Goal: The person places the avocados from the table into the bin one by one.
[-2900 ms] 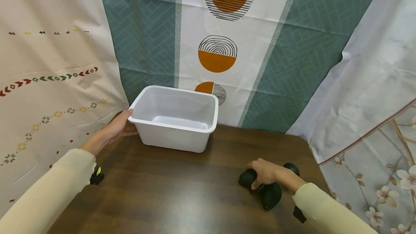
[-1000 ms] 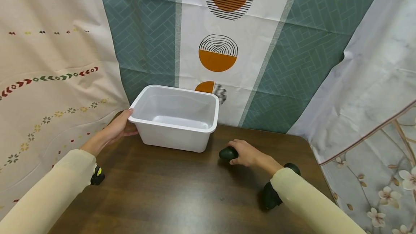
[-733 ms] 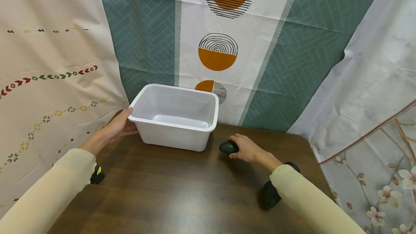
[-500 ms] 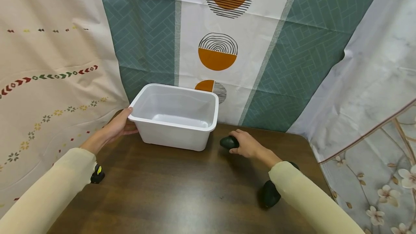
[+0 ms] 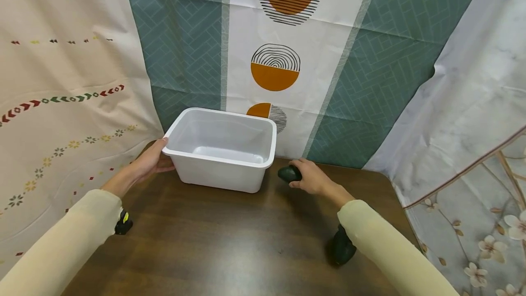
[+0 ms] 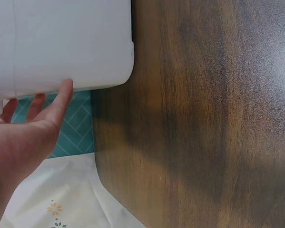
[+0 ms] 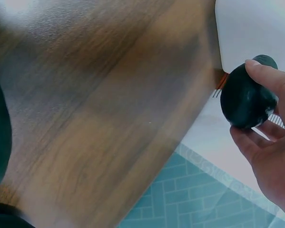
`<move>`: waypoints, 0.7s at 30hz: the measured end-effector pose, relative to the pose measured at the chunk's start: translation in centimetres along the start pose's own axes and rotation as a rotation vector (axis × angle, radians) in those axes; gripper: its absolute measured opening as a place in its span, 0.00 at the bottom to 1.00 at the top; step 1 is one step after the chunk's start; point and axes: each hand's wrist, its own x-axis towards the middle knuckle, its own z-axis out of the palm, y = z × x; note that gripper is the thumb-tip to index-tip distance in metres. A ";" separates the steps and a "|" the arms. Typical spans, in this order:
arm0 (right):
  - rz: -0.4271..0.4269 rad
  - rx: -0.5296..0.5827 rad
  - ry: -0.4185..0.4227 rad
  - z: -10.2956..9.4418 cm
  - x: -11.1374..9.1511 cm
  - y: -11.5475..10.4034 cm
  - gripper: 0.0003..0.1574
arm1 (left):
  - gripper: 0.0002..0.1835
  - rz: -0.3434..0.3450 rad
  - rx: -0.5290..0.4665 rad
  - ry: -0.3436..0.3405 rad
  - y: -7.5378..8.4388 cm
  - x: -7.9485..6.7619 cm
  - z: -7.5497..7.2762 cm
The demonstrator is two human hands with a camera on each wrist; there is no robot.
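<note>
Table's (image 5: 197, 236) a dark brown wood-grain one, kinda glossy, with a patch of glare toward the front and the back right corner rounded off. There's a white plastic tub (image 5: 218, 172) sitting upright on it at the back, left of the middle, wide side facing me. Over on the right there's a dark green avocado (image 5: 342, 249) lying on the wood, well apart from the tub, partly blocked from here.

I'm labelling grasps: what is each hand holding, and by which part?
Right hand: a green avocado, by its sides, between thumb and fingers. Left hand: the white tub, by its left end, thumb at the rim.
</note>
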 end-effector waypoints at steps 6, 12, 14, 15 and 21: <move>0.000 0.011 0.021 -0.3 0.1 -0.2 0.42 | 0.45 -0.001 -0.003 0.000 0.0 0.0 0.3; -0.003 0.018 0.029 -0.6 0.4 -0.2 0.44 | 0.45 0.006 0.001 -0.003 -0.2 0.0 0.3; -0.007 0.022 0.034 -0.8 0.5 -0.3 0.44 | 0.45 0.005 -0.003 0.002 -0.2 0.0 0.2; -0.008 0.024 0.038 -0.9 0.5 -0.3 0.44 | 0.45 0.004 -0.007 0.004 -0.2 0.0 0.2; -0.014 0.028 0.046 -1.2 0.8 -0.4 0.43 | 0.45 0.002 -0.004 0.008 -0.2 0.0 0.1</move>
